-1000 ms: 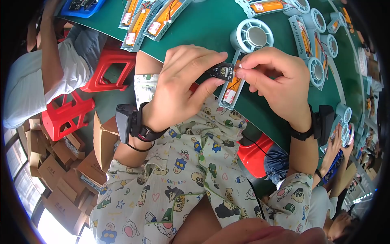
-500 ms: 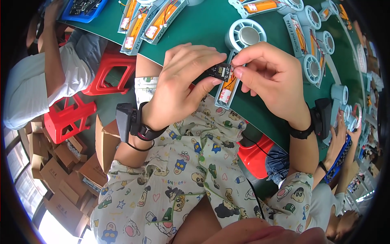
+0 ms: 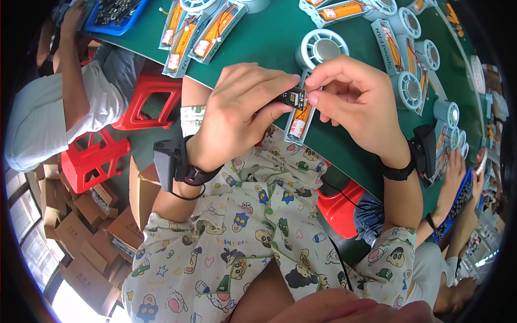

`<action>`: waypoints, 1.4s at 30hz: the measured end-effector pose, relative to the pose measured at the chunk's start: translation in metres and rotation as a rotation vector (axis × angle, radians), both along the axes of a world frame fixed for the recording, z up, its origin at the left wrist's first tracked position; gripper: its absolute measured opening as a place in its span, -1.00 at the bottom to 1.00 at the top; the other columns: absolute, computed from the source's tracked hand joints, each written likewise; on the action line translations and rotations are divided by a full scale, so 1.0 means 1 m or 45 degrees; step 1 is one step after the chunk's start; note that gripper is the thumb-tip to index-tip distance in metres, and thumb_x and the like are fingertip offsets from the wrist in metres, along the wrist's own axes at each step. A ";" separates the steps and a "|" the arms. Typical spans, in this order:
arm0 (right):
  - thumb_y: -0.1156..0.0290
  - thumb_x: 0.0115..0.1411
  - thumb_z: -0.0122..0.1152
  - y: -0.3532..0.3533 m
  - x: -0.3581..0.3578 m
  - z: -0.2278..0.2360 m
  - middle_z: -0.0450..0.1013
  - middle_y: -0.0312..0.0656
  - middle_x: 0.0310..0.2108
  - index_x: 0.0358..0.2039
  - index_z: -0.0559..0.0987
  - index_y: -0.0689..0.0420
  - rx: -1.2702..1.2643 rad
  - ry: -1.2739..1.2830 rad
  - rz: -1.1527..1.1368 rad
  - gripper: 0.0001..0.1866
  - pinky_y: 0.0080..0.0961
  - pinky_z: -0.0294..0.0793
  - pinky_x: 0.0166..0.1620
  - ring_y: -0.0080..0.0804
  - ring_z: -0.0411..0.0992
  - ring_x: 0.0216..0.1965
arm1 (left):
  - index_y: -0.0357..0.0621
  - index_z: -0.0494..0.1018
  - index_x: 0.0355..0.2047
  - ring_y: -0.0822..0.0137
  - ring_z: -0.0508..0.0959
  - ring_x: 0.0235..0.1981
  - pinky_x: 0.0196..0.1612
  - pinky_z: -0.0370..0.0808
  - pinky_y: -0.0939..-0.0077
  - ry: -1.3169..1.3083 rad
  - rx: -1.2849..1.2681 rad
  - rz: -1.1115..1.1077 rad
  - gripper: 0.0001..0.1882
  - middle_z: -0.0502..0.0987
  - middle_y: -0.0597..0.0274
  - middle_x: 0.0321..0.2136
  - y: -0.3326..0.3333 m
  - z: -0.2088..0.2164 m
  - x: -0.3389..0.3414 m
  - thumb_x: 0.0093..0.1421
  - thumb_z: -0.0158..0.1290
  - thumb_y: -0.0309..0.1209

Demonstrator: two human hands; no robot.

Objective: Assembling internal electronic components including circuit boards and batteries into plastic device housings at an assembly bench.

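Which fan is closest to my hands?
The lone fan straight ahead, whose orange battery shows between your left hand and right hand. The other fans sit in groups farther off, toward either side.

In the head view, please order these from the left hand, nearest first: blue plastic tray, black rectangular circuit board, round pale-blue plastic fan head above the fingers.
1. Black circuit board, held by the left hand.
2. Fan head, above and right.
3. Blue tray, far upper left.
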State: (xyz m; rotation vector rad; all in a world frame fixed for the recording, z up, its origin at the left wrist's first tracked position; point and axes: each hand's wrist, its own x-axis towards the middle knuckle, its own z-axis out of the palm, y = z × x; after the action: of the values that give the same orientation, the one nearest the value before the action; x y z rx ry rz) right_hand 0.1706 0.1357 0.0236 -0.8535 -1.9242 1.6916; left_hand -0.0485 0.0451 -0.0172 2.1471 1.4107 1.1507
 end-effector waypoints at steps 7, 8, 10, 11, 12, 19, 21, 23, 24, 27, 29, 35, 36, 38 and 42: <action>0.61 0.21 0.36 0.002 -0.005 0.003 0.60 -0.32 -0.33 -0.21 0.62 0.24 0.148 0.019 0.085 -0.86 -0.71 0.51 -0.32 -0.66 0.56 -0.39 | -0.21 0.61 -0.02 0.14 0.58 -0.21 -0.10 0.48 0.30 0.185 0.195 0.039 -0.52 0.62 0.21 -0.20 -0.002 0.006 0.002 -0.03 0.35 -0.55; 0.61 0.21 0.36 0.001 -0.005 0.003 0.60 -0.32 -0.33 -0.21 0.62 0.24 0.158 0.008 0.067 -0.86 -0.71 0.51 -0.32 -0.66 0.56 -0.39 | -0.21 0.61 -0.02 0.16 0.58 -0.23 -0.12 0.47 0.29 0.239 0.198 0.063 -0.51 0.61 0.21 -0.21 -0.002 0.008 0.001 -0.04 0.35 -0.55; 0.63 0.19 0.36 0.000 -0.003 0.002 0.59 -0.33 -0.35 -0.24 0.62 0.23 0.178 0.008 0.033 -0.87 -0.69 0.51 -0.33 -0.66 0.55 -0.39 | -0.20 0.61 -0.02 0.17 0.57 -0.25 -0.14 0.46 0.28 0.290 0.210 0.080 -0.49 0.61 0.21 -0.22 -0.002 0.011 0.004 -0.06 0.36 -0.54; 0.63 0.18 0.36 0.000 -0.002 0.002 0.59 -0.33 -0.36 -0.26 0.62 0.22 0.186 0.011 0.020 -0.87 -0.68 0.52 -0.33 -0.66 0.55 -0.39 | -0.21 0.61 -0.02 0.19 0.57 -0.26 -0.16 0.46 0.29 0.322 0.210 0.083 -0.48 0.61 0.22 -0.23 -0.001 0.012 0.006 -0.07 0.36 -0.54; 0.63 0.18 0.36 0.000 -0.002 0.003 0.59 -0.33 -0.36 -0.26 0.62 0.22 0.191 0.011 0.013 -0.87 -0.68 0.52 -0.33 -0.66 0.55 -0.39 | -0.21 0.61 -0.01 0.20 0.57 -0.27 -0.17 0.45 0.29 0.355 0.210 0.088 -0.47 0.61 0.22 -0.23 -0.001 0.013 0.007 -0.08 0.36 -0.54; 0.64 0.15 0.37 -0.004 -0.001 0.006 0.57 -0.34 -0.40 -0.30 0.60 0.21 0.196 -0.036 0.006 -0.87 -0.67 0.51 -0.37 -0.66 0.57 -0.39 | -0.22 0.60 0.01 0.23 0.57 -0.28 -0.21 0.43 0.32 0.415 0.223 0.092 -0.45 0.61 0.23 -0.23 -0.002 0.013 0.012 -0.09 0.36 -0.54; 0.64 0.16 0.36 -0.007 -0.001 0.007 0.57 -0.33 -0.41 -0.29 0.60 0.21 0.200 -0.053 0.005 -0.87 -0.66 0.51 -0.38 -0.65 0.57 -0.39 | -0.22 0.60 0.01 0.24 0.57 -0.28 -0.21 0.43 0.33 0.401 0.204 0.072 -0.45 0.60 0.23 -0.24 -0.003 0.013 0.013 -0.09 0.36 -0.54; 0.63 0.17 0.36 -0.010 -0.002 0.009 0.57 -0.30 -0.42 -0.27 0.61 0.22 0.209 -0.089 -0.007 -0.87 -0.64 0.52 -0.39 -0.63 0.57 -0.39 | -0.23 0.59 0.01 0.21 0.57 -0.28 -0.21 0.44 0.32 0.385 0.188 0.075 -0.46 0.60 0.21 -0.24 -0.003 0.014 0.012 -0.07 0.36 -0.55; 0.63 0.17 0.36 -0.011 -0.002 0.008 0.57 -0.30 -0.42 -0.27 0.61 0.22 0.211 -0.089 -0.007 -0.87 -0.64 0.52 -0.39 -0.63 0.57 -0.39 | -0.24 0.59 0.01 0.18 0.57 -0.29 -0.21 0.44 0.31 0.369 0.173 0.075 -0.47 0.60 0.19 -0.25 -0.002 0.015 0.011 -0.05 0.35 -0.55; 0.60 0.20 0.37 -0.013 -0.005 0.006 0.57 -0.24 -0.42 -0.25 0.61 0.25 0.536 -0.028 -0.152 -0.87 -0.57 0.52 -0.39 -0.56 0.57 -0.42 | -0.28 0.58 0.01 0.16 0.57 -0.29 -0.21 0.46 0.31 0.214 0.000 0.104 -0.52 0.59 0.15 -0.26 -0.006 0.019 0.011 0.02 0.34 -0.56; 0.59 0.19 0.38 -0.013 0.000 0.011 0.57 -0.22 -0.42 -0.24 0.61 0.26 0.625 -0.101 -0.099 -0.86 -0.54 0.53 -0.39 -0.51 0.57 -0.43 | -0.32 0.57 0.00 0.15 0.58 -0.28 -0.20 0.48 0.32 -0.062 -0.314 0.165 -0.58 0.59 0.12 -0.27 -0.011 0.023 0.012 0.10 0.32 -0.56; 0.51 0.16 0.43 -0.005 0.002 0.006 0.55 -0.14 -0.40 -0.21 0.61 0.26 0.329 -0.221 0.017 -0.78 -0.45 0.55 -0.36 -0.27 0.58 -0.43 | -0.41 0.50 0.06 0.32 0.60 -0.28 -0.21 0.55 0.45 -0.545 -0.697 0.069 -0.62 0.62 0.13 -0.27 -0.015 0.026 0.020 0.28 0.25 -0.50; 0.51 0.16 0.43 -0.003 0.002 0.002 0.55 -0.14 -0.40 -0.21 0.61 0.26 0.330 -0.221 0.016 -0.78 -0.45 0.55 -0.36 -0.27 0.58 -0.43 | -0.42 0.49 0.08 0.37 0.61 -0.28 -0.23 0.56 0.50 -0.730 -0.794 0.083 -0.61 0.63 0.15 -0.27 -0.016 0.023 0.022 0.31 0.23 -0.48; 0.50 0.14 0.42 0.000 0.001 -0.007 0.52 -0.15 -0.40 -0.21 0.61 0.24 0.797 -0.201 -0.022 -0.78 -0.42 0.54 -0.38 -0.23 0.55 -0.45 | -0.43 0.47 0.10 0.43 0.62 -0.29 -0.25 0.57 0.54 -0.917 -0.891 0.097 -0.61 0.63 0.17 -0.27 -0.017 0.021 0.027 0.34 0.22 -0.46; 0.52 0.12 0.38 -0.009 0.001 -0.007 0.46 -0.19 -0.39 -0.21 0.61 0.23 1.266 -0.323 -0.071 -0.78 -0.39 0.53 -0.40 -0.23 0.50 -0.46 | -0.47 0.44 0.13 0.46 0.64 -0.36 -0.35 0.56 0.62 -1.009 -0.953 0.213 -0.59 0.64 0.16 -0.28 -0.019 0.024 0.036 0.37 0.19 -0.45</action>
State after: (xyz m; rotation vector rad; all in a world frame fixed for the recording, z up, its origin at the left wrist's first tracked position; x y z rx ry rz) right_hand 0.1719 0.1263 0.0169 -0.6938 -2.4656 0.4267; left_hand -0.0127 0.0259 0.0067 0.9241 1.3278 1.0933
